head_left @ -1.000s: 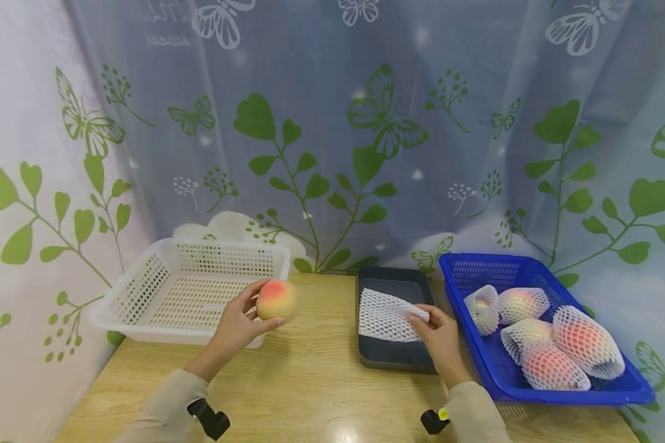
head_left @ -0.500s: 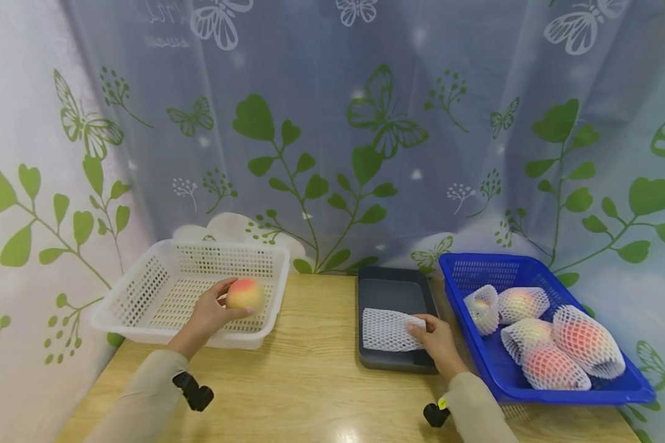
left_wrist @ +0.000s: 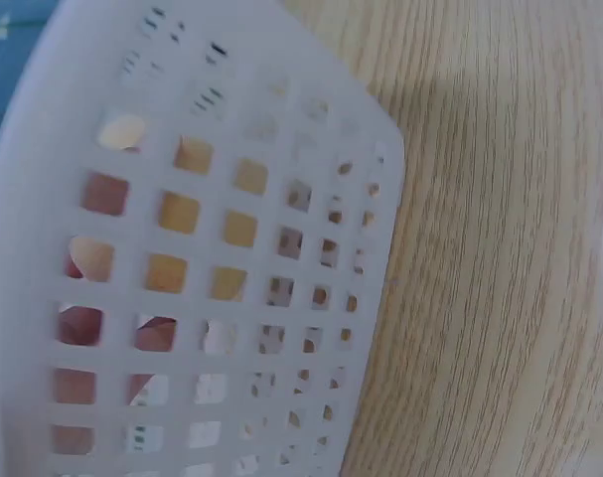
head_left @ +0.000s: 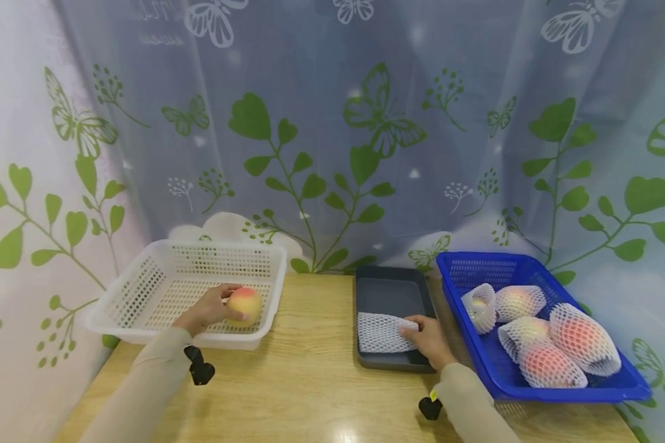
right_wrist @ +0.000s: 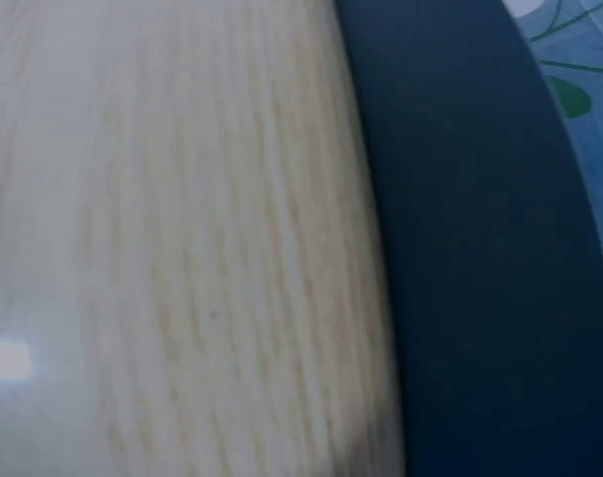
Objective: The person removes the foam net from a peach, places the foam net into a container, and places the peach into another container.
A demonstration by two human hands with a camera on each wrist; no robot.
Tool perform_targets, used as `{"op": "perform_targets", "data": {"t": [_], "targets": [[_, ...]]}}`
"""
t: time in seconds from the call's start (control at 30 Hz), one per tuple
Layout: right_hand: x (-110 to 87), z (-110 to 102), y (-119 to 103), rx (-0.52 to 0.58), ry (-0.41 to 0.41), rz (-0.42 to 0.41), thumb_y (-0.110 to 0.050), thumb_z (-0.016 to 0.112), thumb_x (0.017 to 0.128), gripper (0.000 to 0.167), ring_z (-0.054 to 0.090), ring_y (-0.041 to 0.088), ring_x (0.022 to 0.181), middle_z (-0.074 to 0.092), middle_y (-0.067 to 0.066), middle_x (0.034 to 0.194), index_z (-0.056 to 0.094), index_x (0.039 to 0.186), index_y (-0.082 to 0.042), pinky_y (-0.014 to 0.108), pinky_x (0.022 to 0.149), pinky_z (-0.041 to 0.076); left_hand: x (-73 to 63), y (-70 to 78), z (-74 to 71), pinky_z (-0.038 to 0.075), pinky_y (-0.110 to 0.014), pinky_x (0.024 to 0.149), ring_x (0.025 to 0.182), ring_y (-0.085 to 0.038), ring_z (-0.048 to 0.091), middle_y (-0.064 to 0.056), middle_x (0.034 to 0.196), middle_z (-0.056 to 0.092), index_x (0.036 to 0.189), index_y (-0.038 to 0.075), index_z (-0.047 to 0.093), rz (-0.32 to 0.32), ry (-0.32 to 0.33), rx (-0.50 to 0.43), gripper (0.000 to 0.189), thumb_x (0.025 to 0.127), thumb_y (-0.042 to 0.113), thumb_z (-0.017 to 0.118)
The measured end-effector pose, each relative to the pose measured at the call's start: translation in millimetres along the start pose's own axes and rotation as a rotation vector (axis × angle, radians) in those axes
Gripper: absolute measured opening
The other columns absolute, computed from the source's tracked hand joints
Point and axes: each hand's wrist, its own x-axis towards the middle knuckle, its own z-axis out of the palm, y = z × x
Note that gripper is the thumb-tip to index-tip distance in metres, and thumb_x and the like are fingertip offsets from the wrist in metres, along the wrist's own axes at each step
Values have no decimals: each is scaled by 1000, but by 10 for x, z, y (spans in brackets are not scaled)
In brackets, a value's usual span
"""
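My left hand [head_left: 208, 309] grips a yellow peach with a red blush [head_left: 247, 305], low inside the white plastic basket [head_left: 127, 335]. Through the holes of the basket wall [left_wrist: 311, 248], the left wrist view shows yellow patches of the peach and parts of the hand. At the right, my right hand [head_left: 429, 340] pinches one end of a white foam fruit net [head_left: 385, 333]. The net lies flat across the dark grey tray [head_left: 390, 292]. In the right wrist view only the tray's outer side [right_wrist: 480, 258] and the wooden table appear; the net is out of sight there.
To the right of the tray stands a blue basket [head_left: 565, 392] with several peaches [head_left: 584, 338] in foam nets. Wooden table [head_left: 310, 369] stretches between white basket and tray. A printed curtain [head_left: 321, 123] hangs behind everything.
My left hand has carried the peach leftward from beside the white basket's right edge and down into it. My right hand has lowered the foam net slightly toward the tray's near side.
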Motion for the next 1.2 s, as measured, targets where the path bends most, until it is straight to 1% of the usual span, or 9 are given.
{"op": "perform_targets", "data": {"t": [0.17, 0.3, 0.43, 0.53, 0.63, 0.8, 0.93, 1.07, 1.2], "targets": [[-9, -4, -13, -167, 38, -40, -2, 73, 80, 20, 59, 21, 83, 68, 15, 93, 70, 98, 5, 27, 66, 48, 108, -85, 13, 43, -55, 98, 121, -43, 47, -33, 142, 37, 140, -4, 39, 9, -27, 29, 81, 73, 6, 82], [5, 6, 2, -246, 50, -64, -2, 74, 79, 20, 62, 28, 86, 69, 17, 92, 69, 97, 5, 38, 72, 51, 129, -105, 23, 41, -57, 99, 121, -44, 47, -33, 142, 37, 140, -4, 39, -4, -41, 31, 83, 70, 6, 84], [27, 22, 23, -305, 58, -63, -5, 75, 79, 23, 64, 32, 91, 69, 17, 96, 70, 99, 4, 45, 77, 52, 134, -100, 12, 39, -59, 100, 124, -46, 44, -34, 143, 35, 142, -3, 37, -10, -65, 40, 88, 70, 10, 85], [26, 28, 23, -312, 53, -49, -6, 75, 80, 23, 63, 33, 92, 69, 18, 97, 69, 100, 4, 46, 78, 52, 140, -106, 3, 40, -58, 99, 123, -46, 44, -35, 142, 35, 143, -4, 36, -3, -79, 46, 90, 69, 13, 85], [14, 34, 19, -305, 46, -32, -7, 74, 81, 23, 63, 33, 94, 69, 18, 99, 69, 101, 3, 46, 78, 52, 141, -118, 0, 41, -56, 99, 121, -43, 46, -34, 142, 37, 143, -4, 37, -1, -78, 32, 91, 69, 15, 86], [-7, 45, 18, -292, 36, -20, -6, 74, 81, 24, 63, 33, 95, 69, 18, 101, 69, 103, 3, 46, 79, 52, 110, -125, -4, 40, -57, 99, 123, -44, 44, -33, 143, 36, 143, -4, 36, 2, -94, 33, 89, 71, 16, 84], [-22, 47, 1, -294, 41, -30, -5, 74, 81, 24, 63, 33, 94, 69, 19, 99, 69, 102, 4, 47, 79, 52, 70, -107, -16, 39, -59, 99, 125, -46, 42, -34, 143, 35, 143, -5, 35, 21, -105, 44, 87, 73, 15, 83], [-38, 43, -29, -306, 48, -47, -4, 74, 80, 22, 64, 33, 92, 69, 18, 97, 69, 100, 4, 47, 79, 51, 59, -86, -22, 38, -59, 100, 125, -46, 41, -35, 142, 35, 143, -6, 35, 43, -111, 61, 85, 74, 15, 81], [-36, 43, -41, -316, 59, -61, -5, 74, 80, 23, 64, 34, 95, 69, 19, 99, 70, 101, 2, 49, 82, 51, 79, -63, -8, 37, -59, 102, 126, -46, 41, -34, 143, 35, 144, -5, 35, 24, -100, 66, 86, 74, 17, 82]]}}
